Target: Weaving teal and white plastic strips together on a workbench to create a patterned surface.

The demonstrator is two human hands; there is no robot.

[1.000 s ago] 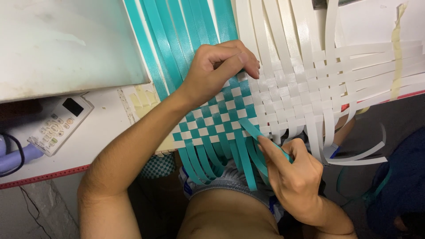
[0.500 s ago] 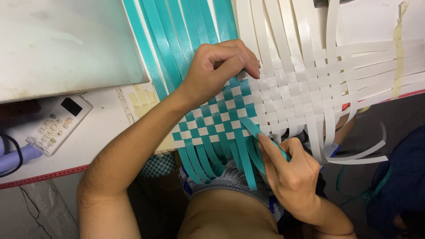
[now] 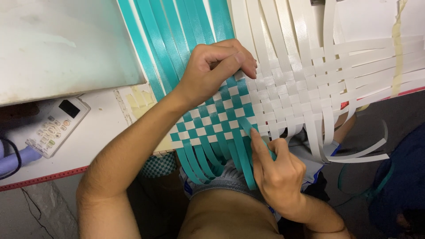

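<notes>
A woven mat of flat plastic strips (image 3: 283, 97) lies on the white table, teal strips on its left half and white on the right. My left hand (image 3: 212, 73) presses its curled fingers down on the weave where teal meets white. At the near edge, my right hand (image 3: 276, 170) pinches a loose teal strip (image 3: 241, 150), its index finger pointing up against the checkered part. Loose teal strip ends (image 3: 201, 161) hang over the table edge toward my lap.
A white remote control (image 3: 57, 127) lies on the table at the left, beside a dark cable (image 3: 11, 159). A grey-white board (image 3: 62, 44) covers the upper left. Curved white strip ends (image 3: 363, 152) hang off at the right, above a dark blue object (image 3: 398, 186).
My right hand has crept slightly up toward the weave with the teal strip. My left hand stays pressed in place.
</notes>
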